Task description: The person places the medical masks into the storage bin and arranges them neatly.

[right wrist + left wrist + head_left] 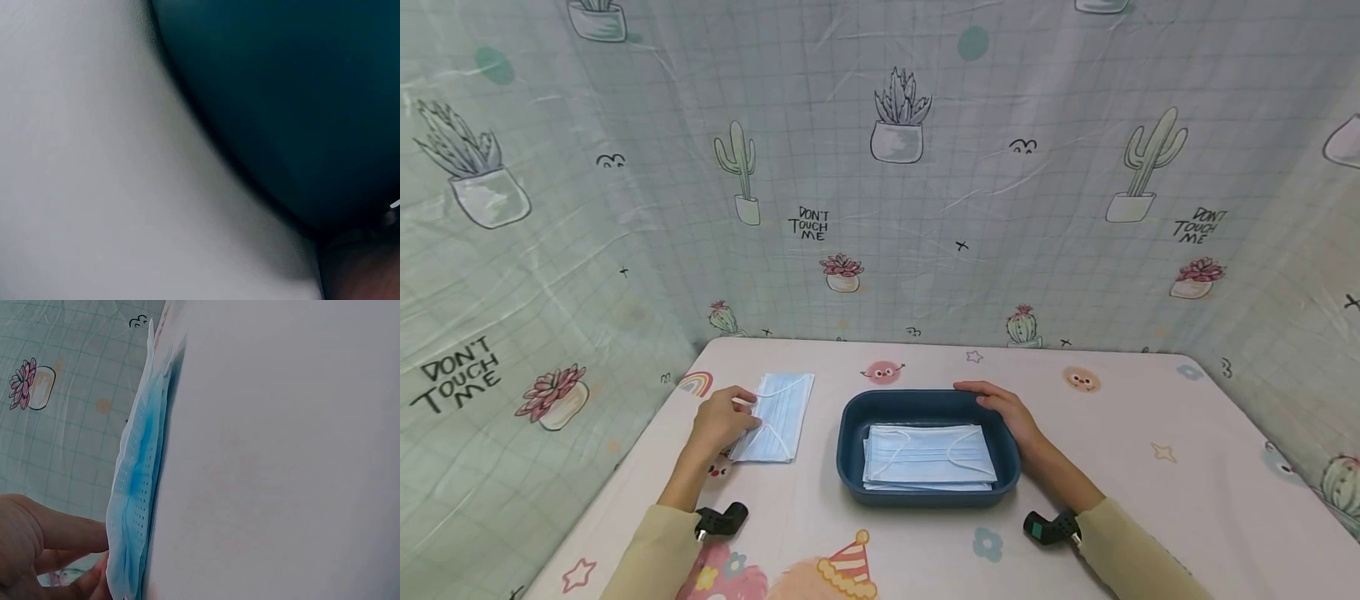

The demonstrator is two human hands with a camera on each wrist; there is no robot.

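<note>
— Nearest to the head camera are both my sleeves; what do you see past them?

— Your left hand (721, 421) lies on a blue mask (775, 414) that is flat on the table (1150, 500), left of the dark blue tray (850, 442). The fingers curl over the mask's left edge and seem to pinch it.

— From my left wrist view the mask (134, 506) looks like a thin stack seen from its edge, and my fingertips (94, 581) touch its lower end. That edge is not visible from above.

— And your right hand (1003, 408) rests on the tray's far right rim, with the fingers laid along it, quite straight. A pile of masks (928, 457) sits inside the tray.

— My right wrist view shows only the tray wall (294, 106), very close and blurred, against the table. From there I cannot tell how my fingers lie.
</note>
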